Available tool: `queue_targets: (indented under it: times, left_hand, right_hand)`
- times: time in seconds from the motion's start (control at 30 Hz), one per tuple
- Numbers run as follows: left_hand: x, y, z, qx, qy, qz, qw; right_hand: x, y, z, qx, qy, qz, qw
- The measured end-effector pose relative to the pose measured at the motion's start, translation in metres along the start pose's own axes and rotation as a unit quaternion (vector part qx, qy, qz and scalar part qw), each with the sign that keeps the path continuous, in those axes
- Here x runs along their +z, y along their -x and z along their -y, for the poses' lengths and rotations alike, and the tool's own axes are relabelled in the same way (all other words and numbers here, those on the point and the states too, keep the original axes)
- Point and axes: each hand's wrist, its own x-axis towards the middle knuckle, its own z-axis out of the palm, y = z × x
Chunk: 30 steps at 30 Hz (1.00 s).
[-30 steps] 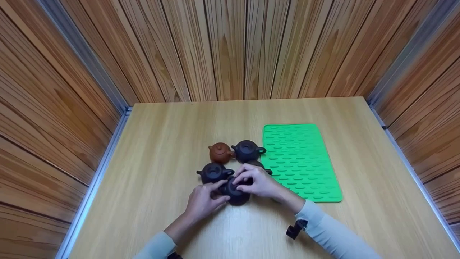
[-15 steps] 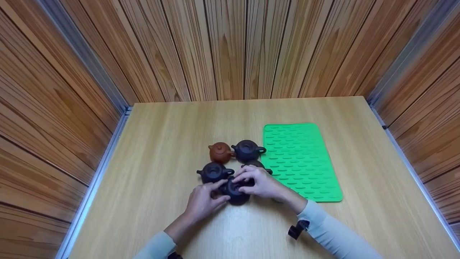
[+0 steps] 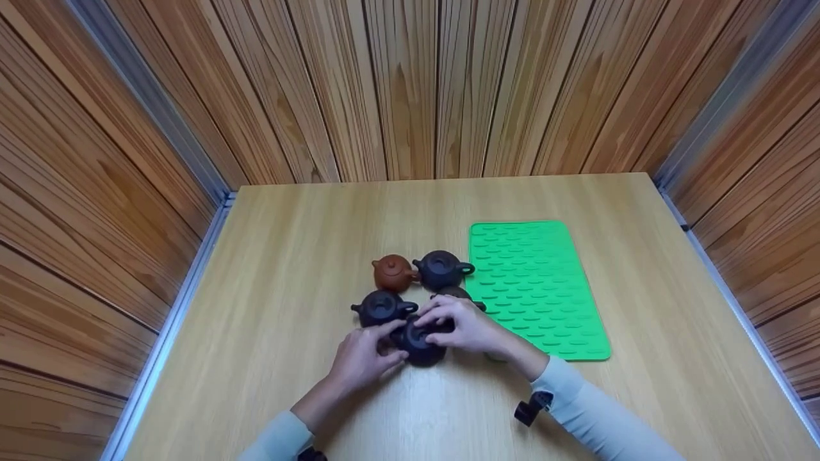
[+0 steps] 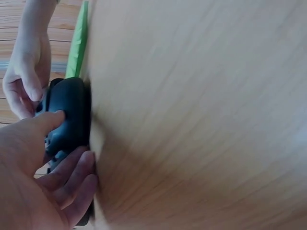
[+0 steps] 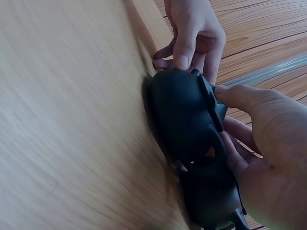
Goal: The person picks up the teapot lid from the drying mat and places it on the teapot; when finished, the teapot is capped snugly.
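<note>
A black teapot [image 3: 423, 349] stands nearest me on the table, lid upward. My left hand [image 3: 360, 357] holds its body from the left, thumb on the near side and fingers round the spout side; the left wrist view shows the thumb against the black wall. On top, my right hand [image 3: 464, 325] pinches the lid [image 5: 209, 98] between thumb and fingers. Whether the lid sits fully down cannot be told. Close behind stand another black teapot [image 3: 379, 308] and a dark teapot [image 3: 455, 292] partly hidden by my right hand.
Farther back are a reddish-brown teapot [image 3: 392, 273] and a black teapot [image 3: 439, 269], side by side. A green textured mat [image 3: 538, 288] lies at the right. Wooden panels [image 3: 410, 89] rise behind the table [image 3: 288, 256].
My right hand and forearm have shifted very slightly to the right, fingers still at the lid. The left hand and all the teapots stay in place.
</note>
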Motion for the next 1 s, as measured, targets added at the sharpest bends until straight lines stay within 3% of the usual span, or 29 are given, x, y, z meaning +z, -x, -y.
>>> queue_targets:
  times: [0.13,0.3,0.47,0.67,0.8,1.0]
  left_hand:
    - [-0.013,-0.005,-0.003,0.000,0.009,0.054,0.9985]
    - [-0.033,-0.012,-0.003,0.000,0.036,0.130,0.9908]
    - [-0.050,-0.013,-0.001,0.019,0.062,0.156,0.9856]
    - [-0.078,-0.015,-0.001,0.051,0.112,0.155,0.9803]
    - [-0.095,-0.017,0.002,0.072,0.150,0.132,0.9772]
    - [-0.110,-0.019,0.018,0.070,0.194,0.086,0.9746]
  right_hand:
    - [-0.006,0.000,-0.001,0.007,-0.027,0.000,0.9996]
    - [-0.014,0.001,-0.002,-0.002,-0.051,0.008,0.9987]
    - [-0.023,0.005,-0.004,-0.019,-0.044,0.024,0.9986]
    - [-0.040,0.011,-0.005,-0.031,-0.053,0.020,0.9979]
    - [-0.053,0.017,-0.006,-0.029,-0.081,0.015,0.9961]
    - [-0.073,0.028,-0.010,-0.018,-0.091,-0.005,0.9957]
